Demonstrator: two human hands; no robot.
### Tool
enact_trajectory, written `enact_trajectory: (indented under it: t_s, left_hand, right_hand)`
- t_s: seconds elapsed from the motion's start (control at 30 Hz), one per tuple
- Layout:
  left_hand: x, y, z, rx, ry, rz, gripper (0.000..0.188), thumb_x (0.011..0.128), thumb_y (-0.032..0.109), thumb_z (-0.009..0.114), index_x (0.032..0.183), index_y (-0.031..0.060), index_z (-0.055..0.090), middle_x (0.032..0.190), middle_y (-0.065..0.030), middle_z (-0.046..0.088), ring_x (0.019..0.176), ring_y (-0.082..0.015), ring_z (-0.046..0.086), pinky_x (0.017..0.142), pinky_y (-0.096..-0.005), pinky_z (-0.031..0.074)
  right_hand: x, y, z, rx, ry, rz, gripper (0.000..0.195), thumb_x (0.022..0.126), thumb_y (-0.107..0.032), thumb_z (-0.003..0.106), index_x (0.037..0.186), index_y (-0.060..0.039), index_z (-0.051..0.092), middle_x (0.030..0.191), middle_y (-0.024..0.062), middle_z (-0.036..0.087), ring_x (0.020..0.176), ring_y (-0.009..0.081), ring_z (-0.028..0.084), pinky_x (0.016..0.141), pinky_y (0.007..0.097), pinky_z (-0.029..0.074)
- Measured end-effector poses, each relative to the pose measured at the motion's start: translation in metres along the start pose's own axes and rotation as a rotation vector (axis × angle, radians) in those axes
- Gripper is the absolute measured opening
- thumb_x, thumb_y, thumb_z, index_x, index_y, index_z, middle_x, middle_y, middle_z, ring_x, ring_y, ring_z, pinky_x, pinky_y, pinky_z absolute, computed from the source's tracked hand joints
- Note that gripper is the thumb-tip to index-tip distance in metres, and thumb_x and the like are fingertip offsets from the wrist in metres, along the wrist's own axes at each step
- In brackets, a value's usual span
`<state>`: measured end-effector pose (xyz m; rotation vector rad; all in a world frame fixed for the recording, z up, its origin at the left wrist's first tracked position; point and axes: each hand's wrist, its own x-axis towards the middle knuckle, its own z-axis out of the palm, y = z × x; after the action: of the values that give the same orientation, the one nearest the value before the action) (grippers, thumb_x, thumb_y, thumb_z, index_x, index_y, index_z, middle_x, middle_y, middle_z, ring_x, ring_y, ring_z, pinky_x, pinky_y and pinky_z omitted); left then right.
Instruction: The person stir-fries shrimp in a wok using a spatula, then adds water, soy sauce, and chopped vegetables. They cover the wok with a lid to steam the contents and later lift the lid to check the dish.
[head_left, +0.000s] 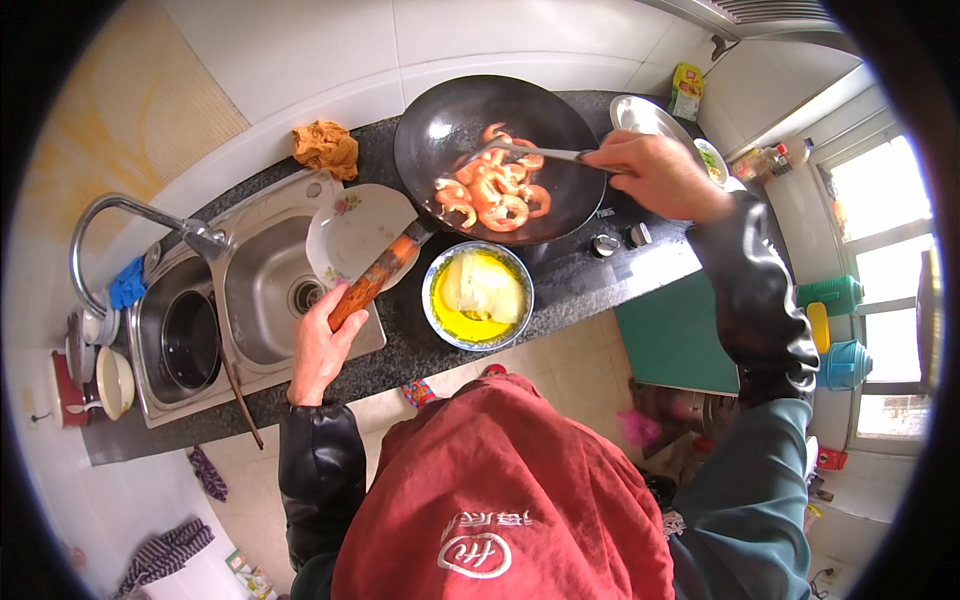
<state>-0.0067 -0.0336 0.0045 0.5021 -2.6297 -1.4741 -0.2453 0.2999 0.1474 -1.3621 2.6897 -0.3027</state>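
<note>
A black wok (570, 187) on the stove holds several pink-orange shrimp (502, 212). My left hand (322, 345) is closed around the wok's wooden handle (375, 279). With my right hand (664, 174) I grip a metal spatula (546, 152); its blade is among the shrimp. Just in front of the wok stands a blue-rimmed bowl (430, 322) with yellow liquid and a pale, soft-looking mass (487, 287) in it. Beside the handle, a white flowered plate (337, 240) rests partly over the sink's edge.
At left is a double steel sink (259, 262) with a faucet (112, 199) and a black pan (199, 345). An orange cloth (325, 148) lies by the wall. Behind my right hand are a metal plate (637, 112), a bowl of chopped greens (709, 161) and a yellow-green packet (686, 90).
</note>
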Motion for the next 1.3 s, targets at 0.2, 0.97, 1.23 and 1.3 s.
enact_trajectory:
  t_s: [0.2,0.97,1.23,1.3]
  left_hand:
    - [0.001,-0.008,0.002,-0.022,0.012,0.047,0.044,0.079,0.019,0.067,0.115,-0.0029,0.053,0.096,-0.0183,0.063,0.086,-0.0200,0.062,0.077,-0.0291,0.047]
    - [-0.005,-0.002,0.014,-0.063,-0.072,0.030,0.038,0.081,0.018,0.065,0.112,-0.0004,0.054,0.084,-0.0132,0.062,0.078,-0.0177,0.059,0.074,-0.0295,0.047]
    - [0.009,-0.055,0.002,-0.363,-0.156,-0.195,0.056,0.089,0.049,0.048,0.116,0.0003,0.053,0.082,-0.0033,0.059,0.070,-0.0070,0.055,0.057,-0.0223,0.042]
    - [0.015,-0.075,-0.004,-0.660,-0.079,-0.325,0.062,0.088,0.057,0.044,0.112,-0.0001,0.053,0.086,-0.0057,0.062,0.072,-0.0091,0.057,0.061,-0.0233,0.044]
  right_hand:
    - [-0.033,-0.028,-0.071,0.128,-0.085,0.024,0.029,0.076,-0.002,0.055,0.103,-0.0018,0.064,0.085,0.0163,0.065,0.072,0.0206,0.062,0.064,0.0312,0.049]
    - [-0.011,-0.018,-0.004,0.068,0.017,-0.065,0.030,0.080,-0.002,0.053,0.109,0.0001,0.059,0.071,0.0112,0.060,0.052,0.0145,0.055,0.051,0.0265,0.046]
    - [-0.032,-0.006,-0.012,0.323,0.115,0.348,0.029,0.082,-0.004,0.052,0.110,-0.0001,0.060,0.070,0.0065,0.060,0.054,0.0105,0.054,0.051,0.0252,0.046]
    - [-0.035,-0.006,-0.007,0.329,0.183,0.369,0.030,0.082,-0.004,0.052,0.110,-0.0004,0.060,0.070,0.0064,0.060,0.055,0.0102,0.054,0.052,0.0251,0.046]
